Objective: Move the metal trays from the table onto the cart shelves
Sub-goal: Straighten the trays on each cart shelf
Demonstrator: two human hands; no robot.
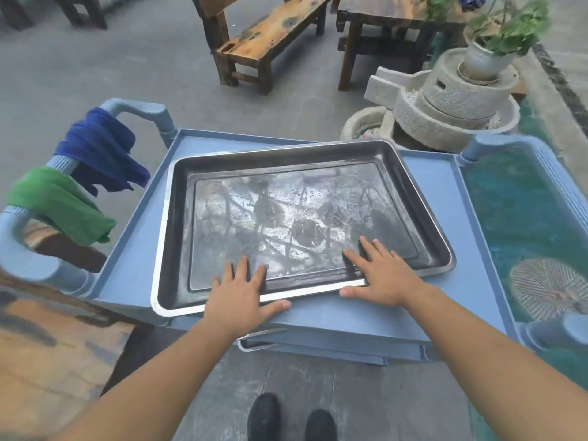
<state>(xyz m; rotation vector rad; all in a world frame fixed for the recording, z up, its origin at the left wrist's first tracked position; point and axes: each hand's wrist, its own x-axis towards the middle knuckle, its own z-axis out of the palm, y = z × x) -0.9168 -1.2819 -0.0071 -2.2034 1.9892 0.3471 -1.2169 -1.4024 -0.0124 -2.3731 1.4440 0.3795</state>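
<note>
Rested left hand (245,291) and right hand (381,275) flat, fingers spread, on near rim of tray (286,218). Sat on cart (397,319) top shelf, long axis left to right, slightly skewed, far right corner over shelf's far rim. Counted two trays: second tray (251,343) edging out below. Two cloths on left handle: blue cloth (95,151), green cloth (63,205).

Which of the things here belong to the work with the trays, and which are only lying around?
Job: metal tray on the cart's top shelf; left hand and right hand, flat on its near rim; second tray edge on a lower shelf.
Lying about: blue cloth and green cloth over the cart handle; wooden bench; stone mill; potted plant.
</note>
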